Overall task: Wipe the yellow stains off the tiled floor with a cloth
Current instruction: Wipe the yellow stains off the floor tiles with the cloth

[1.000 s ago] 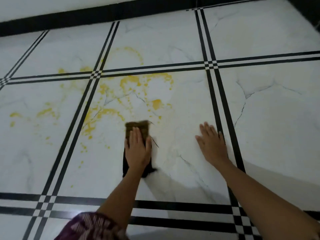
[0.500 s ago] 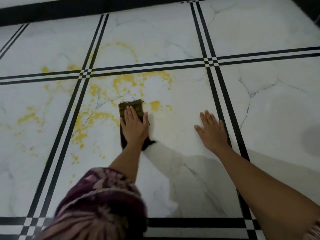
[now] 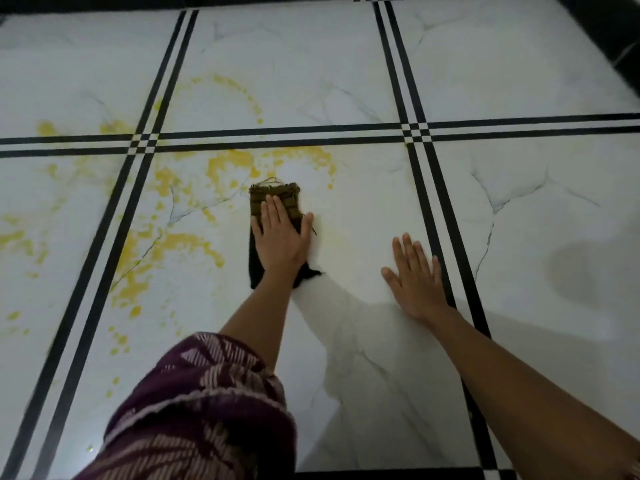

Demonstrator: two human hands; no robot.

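A folded dark cloth with an olive, frayed front end lies on the white marble-look tiled floor. My left hand presses flat on top of it, fingers together and pointing away from me. Yellow stains spread just ahead of and left of the cloth, with more smears to its left and a faint arc on the far tile. My right hand rests flat and spread on the bare tile to the right, holding nothing.
Black double grout stripes cross the floor in a grid. A dark skirting edge runs along the far right corner. My patterned maroon sleeve fills the lower left. Yellow specks dot the near-left tile.
My left hand has pushed the cloth forward, away from me, into the stained patch; the yellow blob that lay ahead of the cloth is gone. My right hand has stayed planted.
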